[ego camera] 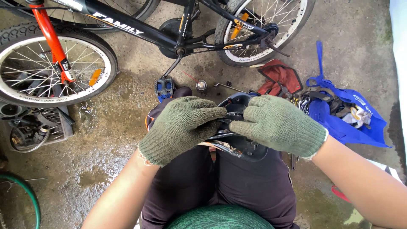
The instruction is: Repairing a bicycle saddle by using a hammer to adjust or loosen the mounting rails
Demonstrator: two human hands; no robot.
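Note:
Both hands wear green knitted gloves. My left hand (182, 127) and my right hand (277, 125) are closed around a black bicycle saddle (239, 144), turned underside up over my knees. The fingers of both hands meet at the saddle's metal rails near its middle. My lap in dark trousers lies beneath it. A black bicycle (186, 29) with a red fork (53, 44) lies on the wet concrete floor just beyond my knees, its pedal (164, 87) close to my left hand.
A blue bag (352, 123) with tools and rags lies open at the right, a red cloth (282, 78) beside it. A small can (201, 86) and a wrench (227, 87) sit on the floor. A dark crate (36, 127) stands at left, a green hose (29, 195) lower left.

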